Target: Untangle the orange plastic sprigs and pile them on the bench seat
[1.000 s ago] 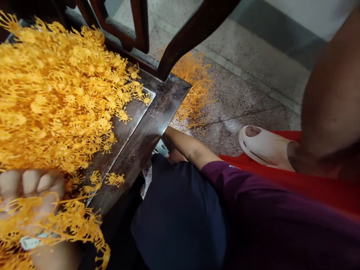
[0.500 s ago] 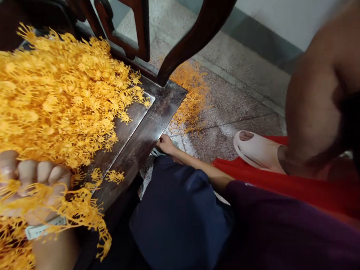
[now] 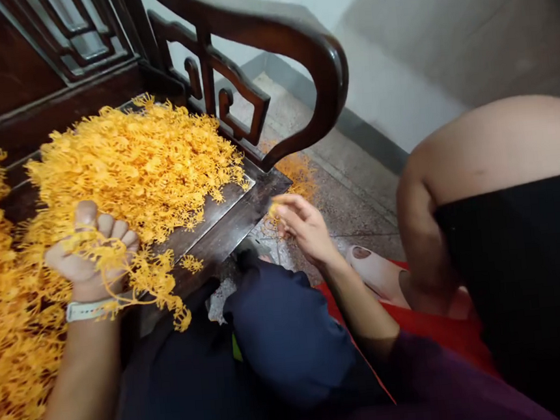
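Note:
A large heap of orange plastic flower pieces (image 3: 129,164) covers the seat of a dark wooden chair (image 3: 233,204). My left hand (image 3: 90,256), with a white band on the wrist, is closed round a bunch of these orange pieces at the heap's near edge. My right hand (image 3: 306,227) is raised beside the seat's front corner, its fingertips pinching a small orange piece (image 3: 274,208). A few loose orange pieces (image 3: 191,263) lie on the bare wood between the hands.
The chair's curved armrest (image 3: 295,45) arches over the seat's right side. More orange pieces (image 3: 299,172) lie on the speckled floor beyond it. Another person's bare knee (image 3: 454,181) and a pale slipper (image 3: 376,270) on red cloth are close at right. My dark-trousered knee (image 3: 285,327) is below.
My right hand came up from the floor under the seat's corner and now pinches a small orange piece. The view tilted upward. My left hand keeps its bunch.

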### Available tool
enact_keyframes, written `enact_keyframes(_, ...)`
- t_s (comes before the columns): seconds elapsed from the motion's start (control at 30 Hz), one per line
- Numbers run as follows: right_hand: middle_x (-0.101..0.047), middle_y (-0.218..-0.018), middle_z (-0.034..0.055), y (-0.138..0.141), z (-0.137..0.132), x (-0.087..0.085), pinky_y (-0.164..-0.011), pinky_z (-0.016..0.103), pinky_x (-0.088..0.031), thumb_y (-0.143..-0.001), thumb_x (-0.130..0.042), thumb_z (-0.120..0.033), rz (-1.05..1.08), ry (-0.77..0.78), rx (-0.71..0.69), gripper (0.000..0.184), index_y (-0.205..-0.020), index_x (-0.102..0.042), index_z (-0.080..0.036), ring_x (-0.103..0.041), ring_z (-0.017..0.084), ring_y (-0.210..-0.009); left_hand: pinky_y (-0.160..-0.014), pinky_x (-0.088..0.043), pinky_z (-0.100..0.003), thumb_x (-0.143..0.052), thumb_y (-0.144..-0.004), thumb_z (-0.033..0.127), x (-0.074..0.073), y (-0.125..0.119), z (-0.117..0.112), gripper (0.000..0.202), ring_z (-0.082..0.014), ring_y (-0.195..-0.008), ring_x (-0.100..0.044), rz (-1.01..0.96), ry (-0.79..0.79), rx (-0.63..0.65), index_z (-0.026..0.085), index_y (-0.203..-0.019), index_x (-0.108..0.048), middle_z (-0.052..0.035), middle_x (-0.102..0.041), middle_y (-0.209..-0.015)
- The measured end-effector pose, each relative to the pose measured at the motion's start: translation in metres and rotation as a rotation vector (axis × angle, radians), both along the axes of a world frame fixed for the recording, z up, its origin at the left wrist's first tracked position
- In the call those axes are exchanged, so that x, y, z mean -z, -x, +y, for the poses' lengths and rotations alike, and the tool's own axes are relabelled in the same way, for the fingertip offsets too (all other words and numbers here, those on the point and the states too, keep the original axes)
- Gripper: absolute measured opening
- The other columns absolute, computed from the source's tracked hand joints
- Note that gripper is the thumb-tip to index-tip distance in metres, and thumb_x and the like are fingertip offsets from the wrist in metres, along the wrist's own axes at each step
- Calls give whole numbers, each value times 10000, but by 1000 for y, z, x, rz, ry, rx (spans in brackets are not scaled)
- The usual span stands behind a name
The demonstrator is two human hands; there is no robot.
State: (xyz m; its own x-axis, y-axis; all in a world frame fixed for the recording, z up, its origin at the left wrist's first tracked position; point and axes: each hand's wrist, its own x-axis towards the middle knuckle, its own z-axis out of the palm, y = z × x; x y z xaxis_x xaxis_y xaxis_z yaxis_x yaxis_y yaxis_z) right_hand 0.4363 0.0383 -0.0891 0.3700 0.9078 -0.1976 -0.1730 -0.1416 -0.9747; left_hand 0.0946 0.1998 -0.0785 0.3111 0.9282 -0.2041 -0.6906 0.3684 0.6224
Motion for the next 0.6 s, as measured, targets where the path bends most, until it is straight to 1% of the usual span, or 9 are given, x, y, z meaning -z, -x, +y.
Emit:
enact_keyframes(0.03,-673,-870,-9,3,11,-16,-556,271,-420,-857,-781,-421,-72,-34,-87,374,-1163,-687,-228,-541,108,-607,-420,-143,-283,-754,-598,297,-3,-1,-2,352,-98,-416,-154,21,-54,30,222,-734,-438,82,-206,-470)
enact_keyframes(0.07,-686,-917,5,7,21,-28,-585,275,-429,-875,-782,-439,-160,-70,-129,389,-1186,-690,-223,-548,112,-647,-419,-146,-291,-746,-581,261,-6,-2,-3,339,-102,-420,-171,47,-119,59,221,-728,-442,75,-234,-469)
enact_keyframes(0.13,-696,-946,21,17,34,-43,-640,281,-437,-907,-764,-455,-311,-112,-156,340,-1129,-712,-203,-553,120,-712,-422,-150,-302,-735,-555,202,-13,-5,-7,336,-108,-424,-218,76,-166,80,217,-713,-439,63,-298,-471)
enact_keyframes(0.2,-703,-914,28,26,37,-47,-681,290,-449,-947,-719,-466,-384,-121,-178,296,-1045,-720,-187,-573,131,-747,-425,-148,-300,-717,-561,164,-17,-7,-8,338,-109,-423,-249,62,-119,52,215,-709,-417,58,-336,-479)
enact_keyframes(0.3,-716,-868,27,35,30,-46,-709,300,-471,-966,-696,-474,-378,-91,-275,294,-996,-717,-183,-600,144,-750,-422,-159,-278,-681,-652,160,-18,-6,-8,296,-101,-413,-255,15,-56,-8,216,-735,-403,61,-361,-501)
enact_keyframes(0.43,-716,-857,27,41,23,-54,-734,308,-476,-988,-683,-457,-410,-63,-379,270,-963,-717,-190,-615,153,-759,-435,-254,-214,-682,-789,80,-14,-3,-6,207,-76,-442,-383,95,-59,-73,203,-851,-529,61,-488,-589)
enact_keyframes(0.47,-710,-854,27,43,26,-58,-736,310,-472,-1002,-667,-462,-439,-63,-428,278,-952,-715,-192,-612,156,-760,-437,-268,-189,-713,-818,63,-12,-4,-7,218,-65,-458,-422,131,-66,-67,200,-906,-568,58,-528,-617)
enact_keyframes(0.5,-703,-852,27,46,32,-63,-736,313,-469,-1016,-646,-474,-473,-66,-501,297,-943,-711,-194,-606,157,-757,-443,-288,-162,-742,-860,88,-11,-5,-7,218,-61,-479,-465,154,-59,-21,207,-973,-598,46,-571,-647)
enact_keyframes(0.6,-690,-887,43,63,61,-79,-753,336,-474,-1060,-530,-556,-590,-102,-781,413,-951,-700,-196,-598,171,-763,-462,-376,-133,-825,-886,204,-8,-11,-11,247,-52,-508,-549,137,-90,-15,224,-1013,-614,17,-657,-735)
